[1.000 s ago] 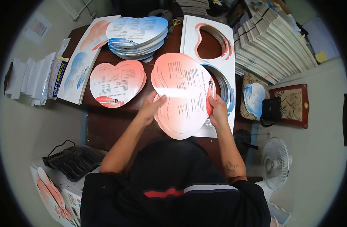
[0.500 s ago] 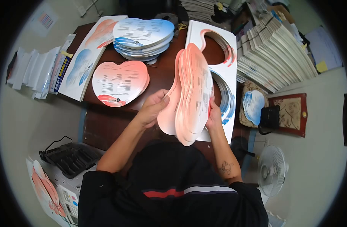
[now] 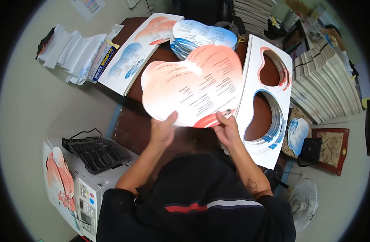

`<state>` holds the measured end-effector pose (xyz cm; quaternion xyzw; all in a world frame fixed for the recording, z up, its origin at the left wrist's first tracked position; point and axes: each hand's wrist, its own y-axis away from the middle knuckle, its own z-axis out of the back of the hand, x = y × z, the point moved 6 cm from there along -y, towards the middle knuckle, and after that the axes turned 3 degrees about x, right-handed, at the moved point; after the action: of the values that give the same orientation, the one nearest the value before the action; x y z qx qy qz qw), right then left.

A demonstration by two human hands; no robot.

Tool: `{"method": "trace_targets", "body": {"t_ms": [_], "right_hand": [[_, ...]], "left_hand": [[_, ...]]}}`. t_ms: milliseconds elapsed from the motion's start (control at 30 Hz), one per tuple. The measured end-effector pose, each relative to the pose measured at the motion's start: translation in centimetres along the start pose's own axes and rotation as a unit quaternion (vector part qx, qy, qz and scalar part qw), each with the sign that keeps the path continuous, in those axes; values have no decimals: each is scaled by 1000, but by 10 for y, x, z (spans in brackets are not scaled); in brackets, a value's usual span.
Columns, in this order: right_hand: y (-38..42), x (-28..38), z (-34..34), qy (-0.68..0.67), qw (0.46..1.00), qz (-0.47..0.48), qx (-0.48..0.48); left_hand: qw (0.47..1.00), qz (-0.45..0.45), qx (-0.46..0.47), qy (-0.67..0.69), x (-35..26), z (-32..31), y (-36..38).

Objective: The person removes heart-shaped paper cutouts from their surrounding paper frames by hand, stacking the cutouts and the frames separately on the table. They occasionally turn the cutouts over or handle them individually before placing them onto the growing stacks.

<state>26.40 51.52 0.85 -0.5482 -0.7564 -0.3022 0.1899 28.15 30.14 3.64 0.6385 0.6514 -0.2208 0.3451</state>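
Note:
With both hands I hold a stack of pink, rounded, lobed printed cards (image 3: pixel 193 88), its printed face turned up toward me. My left hand (image 3: pixel 163 131) grips the lower left edge, thumb on top. At the lower right edge my right hand (image 3: pixel 227 129) is closed on the same stack, beside a red printed band. Behind the stack, a pile of matching blue cards (image 3: pixel 203 34) lies on the dark table (image 3: pixel 130 111), partly covered from view. To the right lies a pile of white sheets (image 3: pixel 249 80) with two shaped holes, one pink-edged and one blue-edged.
Uncut printed sheets (image 3: pixel 126 62) lie at the table's left, beside folded papers (image 3: pixel 78 56). A printer (image 3: pixel 86 205) with a black tray (image 3: pixel 98 153) stands lower left. Stacked paper (image 3: pixel 328 80), a chair with a blue card (image 3: pixel 298 135) and a fan (image 3: pixel 304 205) are right.
The pink stack has turned from edge-on to face-up and spread flat, covering where another pink pile lay. Both hands have shifted to its near edge. My view has swung left.

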Motion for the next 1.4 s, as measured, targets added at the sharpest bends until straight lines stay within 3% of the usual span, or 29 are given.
{"method": "trace_targets", "body": {"t_ms": [67,200,300,400,500,567,600,633,700,733,800,833,933,967,1067,1100,1400], "right_hand": [[-20,15,7,-65,998,-20,-1],[-56,30,4,197,979,-42,9],[-68,3,4,204,978,-27,-19],[-92,-22,10,221,972,26,-70],[-120,-25,-2,258,957,80,-104],[-137,-26,-2,298,944,83,-112],[-138,-28,3,381,908,100,-142],[-140,-30,7,466,861,113,-168],[-138,-28,-1,610,751,116,-225],[-146,-38,11,583,773,100,-230],[-161,-57,43,522,814,70,-246],[-158,-54,26,375,891,29,-253],[-183,-53,49,254,921,-17,-294],[-187,-51,39,280,929,-49,-239],[-197,-61,34,316,906,-121,-255],[-197,-61,29,304,911,-126,-250],[-193,-49,4,256,915,-134,-283]], "left_hand": [[999,10,6,-42,-21,40,-2],[986,109,-13,-127,-40,68,3],[978,106,-126,-127,-32,99,-14],[961,73,-181,-195,-44,108,-58],[968,0,-109,-226,-78,97,-107],[964,21,-86,-252,-89,106,-139],[961,36,-73,-265,-92,111,-153],[923,44,-93,-370,-97,118,-163],[735,-8,-112,-669,-99,160,-182],[609,-45,-101,-785,-105,161,-182],[760,30,-102,-641,-92,206,-202],[821,71,-103,-557,-86,216,-209],[894,98,-102,-424,-89,225,-235],[917,132,-61,-372,-79,236,-250],[949,187,-43,-250,-74,209,-259],[946,148,-13,-289,-62,228,-275],[936,289,31,-197,-54,210,-286]]}}
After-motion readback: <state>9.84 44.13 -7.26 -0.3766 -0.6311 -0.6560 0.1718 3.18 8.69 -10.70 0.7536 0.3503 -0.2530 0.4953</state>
